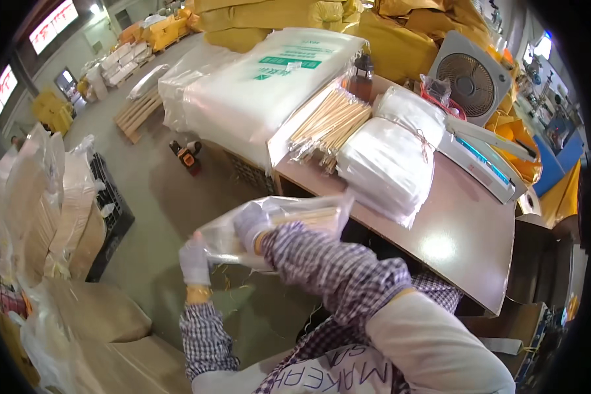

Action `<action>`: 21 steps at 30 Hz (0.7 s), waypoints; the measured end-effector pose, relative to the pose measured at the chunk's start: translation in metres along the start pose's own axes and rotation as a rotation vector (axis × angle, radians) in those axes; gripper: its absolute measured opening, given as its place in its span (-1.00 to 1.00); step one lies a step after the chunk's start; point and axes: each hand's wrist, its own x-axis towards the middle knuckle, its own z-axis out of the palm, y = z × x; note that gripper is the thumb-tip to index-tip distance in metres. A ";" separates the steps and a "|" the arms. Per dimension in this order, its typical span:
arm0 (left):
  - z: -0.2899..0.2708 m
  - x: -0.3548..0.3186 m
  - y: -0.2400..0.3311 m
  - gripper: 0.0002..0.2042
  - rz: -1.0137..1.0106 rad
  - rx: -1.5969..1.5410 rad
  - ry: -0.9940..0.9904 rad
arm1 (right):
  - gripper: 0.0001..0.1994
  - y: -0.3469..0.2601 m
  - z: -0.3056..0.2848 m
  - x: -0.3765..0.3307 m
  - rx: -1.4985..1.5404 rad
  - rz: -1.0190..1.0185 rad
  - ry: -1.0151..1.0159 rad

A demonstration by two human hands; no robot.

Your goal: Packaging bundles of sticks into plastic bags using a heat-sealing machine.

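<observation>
Both gloved hands on clear plastic bag (276, 230) of wooden sticks, held over floor, near-left of table (453, 230). Left hand (194, 261) pinches bag's left end; right hand (251, 225) closed around its middle. Stick bundles (328, 125), white bag stacks (387, 154) farther on table.

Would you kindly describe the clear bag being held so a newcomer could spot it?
Start at the brown table; left of its near corner, both gloved hands hold a clear plastic bag of pale sticks. Unlike the tied white bundles on the table, it is off the table, in the air.

Table edge (374, 226) close right; floor (171, 197) open
</observation>
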 end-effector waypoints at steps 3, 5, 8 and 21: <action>-0.005 0.037 0.013 -0.62 -0.170 -0.258 -0.013 | -0.50 0.025 -0.007 -0.023 -0.022 -0.004 0.089; -0.005 0.069 0.010 -0.63 -0.233 -0.312 0.050 | -0.50 0.069 -0.055 -0.075 0.058 -0.197 0.269; 0.013 0.102 0.004 -0.67 -0.290 -0.377 0.070 | -0.59 0.146 -0.073 -0.162 0.399 0.018 0.598; 0.074 -0.008 0.038 -0.69 0.043 -0.721 0.108 | -0.77 0.243 0.089 -0.488 1.092 0.833 1.101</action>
